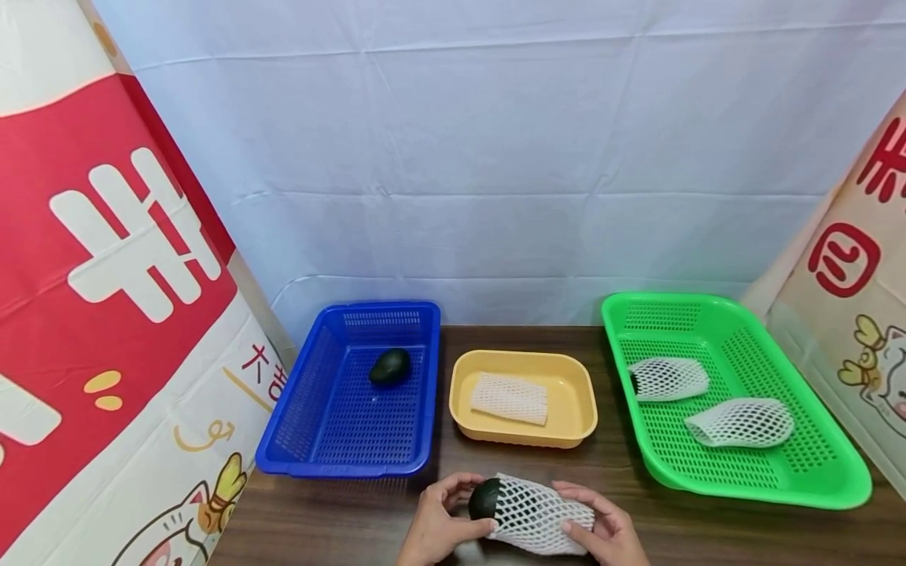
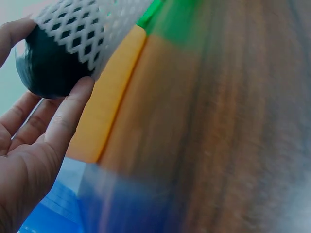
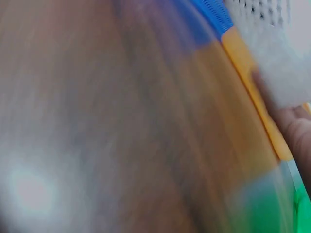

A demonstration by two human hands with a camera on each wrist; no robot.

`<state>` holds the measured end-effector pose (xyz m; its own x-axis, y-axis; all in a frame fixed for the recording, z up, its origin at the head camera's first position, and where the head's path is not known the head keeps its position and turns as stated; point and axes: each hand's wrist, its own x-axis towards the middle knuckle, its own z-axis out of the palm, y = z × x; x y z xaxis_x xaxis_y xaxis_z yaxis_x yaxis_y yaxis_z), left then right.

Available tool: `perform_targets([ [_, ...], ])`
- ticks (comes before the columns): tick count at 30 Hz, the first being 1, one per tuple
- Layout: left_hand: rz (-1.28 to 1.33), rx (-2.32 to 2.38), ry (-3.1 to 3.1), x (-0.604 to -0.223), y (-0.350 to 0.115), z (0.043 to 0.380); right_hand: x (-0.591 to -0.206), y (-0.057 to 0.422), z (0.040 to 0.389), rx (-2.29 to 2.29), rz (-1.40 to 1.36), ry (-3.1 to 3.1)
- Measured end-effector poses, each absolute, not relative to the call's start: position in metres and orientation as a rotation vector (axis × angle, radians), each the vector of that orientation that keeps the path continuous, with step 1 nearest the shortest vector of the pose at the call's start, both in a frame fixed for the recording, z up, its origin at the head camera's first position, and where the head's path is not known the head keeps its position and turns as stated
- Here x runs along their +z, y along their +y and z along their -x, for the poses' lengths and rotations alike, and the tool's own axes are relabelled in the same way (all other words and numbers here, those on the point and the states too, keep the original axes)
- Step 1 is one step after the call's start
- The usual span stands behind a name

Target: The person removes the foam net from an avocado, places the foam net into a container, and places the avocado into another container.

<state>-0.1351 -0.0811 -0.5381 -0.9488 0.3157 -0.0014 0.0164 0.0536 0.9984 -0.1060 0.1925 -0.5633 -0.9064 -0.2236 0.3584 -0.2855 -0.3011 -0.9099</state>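
Though part-netted, avocado [image 1: 484, 500] in left hand [image 1: 443, 519]

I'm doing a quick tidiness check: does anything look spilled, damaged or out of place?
Nothing plainly stands out: no spill or damage shows. The dark fruit in the left hand has one end outside its white net sleeve, which the right hand grips; that looks like work under way, not a fault.
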Motion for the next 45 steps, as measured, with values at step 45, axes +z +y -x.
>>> perform_targets([
  [45, -0.569, 2.057, 2.433, -0.413, -0.171, 0.196, -0.499, 0.202, 0.186, 2.543, 0.111, -1.546],
])
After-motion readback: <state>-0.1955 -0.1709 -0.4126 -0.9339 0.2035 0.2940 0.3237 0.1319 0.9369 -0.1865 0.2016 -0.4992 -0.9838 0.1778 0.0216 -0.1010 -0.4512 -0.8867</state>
